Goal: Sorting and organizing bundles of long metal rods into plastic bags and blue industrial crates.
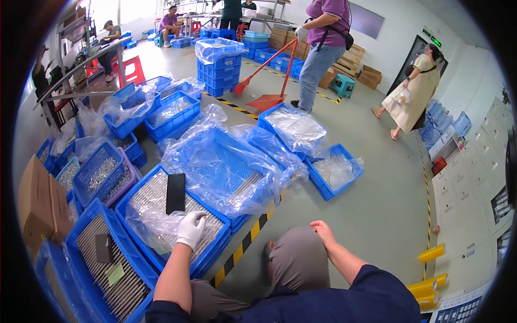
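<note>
My left hand (191,229), in a white glove, rests over a blue crate (129,229) filled with rows of thin metal rods (153,191). Its fingers are curled near a crumpled clear plastic sheet (156,222); what they hold, if anything, is hidden. A flat black rectangular object (175,192) lies across the rods just beyond that hand. Bare, with fingers stretched out, my right hand (323,232) lies on my knee and holds nothing.
Another rod crate (81,237) stands at left, beside a cardboard box (46,199). Ahead is a plastic-lined blue crate (215,145). A smaller crate (353,177) sits on the floor. A person (323,48) holds a red broom and dustpan (266,101); another person (414,86) walks at right.
</note>
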`<state>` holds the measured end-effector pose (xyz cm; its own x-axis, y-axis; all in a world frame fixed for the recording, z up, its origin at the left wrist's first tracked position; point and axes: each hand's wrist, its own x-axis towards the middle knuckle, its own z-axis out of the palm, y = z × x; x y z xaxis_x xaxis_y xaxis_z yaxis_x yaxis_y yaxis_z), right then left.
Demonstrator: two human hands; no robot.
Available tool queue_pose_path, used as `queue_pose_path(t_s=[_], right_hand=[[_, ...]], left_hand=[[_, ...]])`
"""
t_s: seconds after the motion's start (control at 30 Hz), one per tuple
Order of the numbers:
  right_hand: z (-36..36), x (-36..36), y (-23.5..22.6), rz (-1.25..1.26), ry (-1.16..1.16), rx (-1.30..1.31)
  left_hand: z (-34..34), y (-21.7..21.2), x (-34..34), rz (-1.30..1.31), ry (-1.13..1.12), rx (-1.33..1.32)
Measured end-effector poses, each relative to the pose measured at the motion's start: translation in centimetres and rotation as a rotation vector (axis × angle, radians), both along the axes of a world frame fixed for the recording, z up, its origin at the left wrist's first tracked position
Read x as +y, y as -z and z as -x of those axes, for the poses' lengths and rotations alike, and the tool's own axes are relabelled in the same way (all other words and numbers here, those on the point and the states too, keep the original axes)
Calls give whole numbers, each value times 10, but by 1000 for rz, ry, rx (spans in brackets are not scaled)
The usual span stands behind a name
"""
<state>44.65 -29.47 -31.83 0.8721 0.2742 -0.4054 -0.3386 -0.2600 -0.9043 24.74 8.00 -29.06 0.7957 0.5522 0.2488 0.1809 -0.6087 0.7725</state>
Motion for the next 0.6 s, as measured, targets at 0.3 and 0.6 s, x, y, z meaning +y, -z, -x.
queue_pose_path(t_s=[0.3, 0.6], right_hand=[[14, 47, -24, 95, -78, -247], [-2, 102, -63, 295, -671, -354]], left_hand=[[2, 10, 6, 7, 39, 2], [4, 16, 7, -6, 51, 20]])
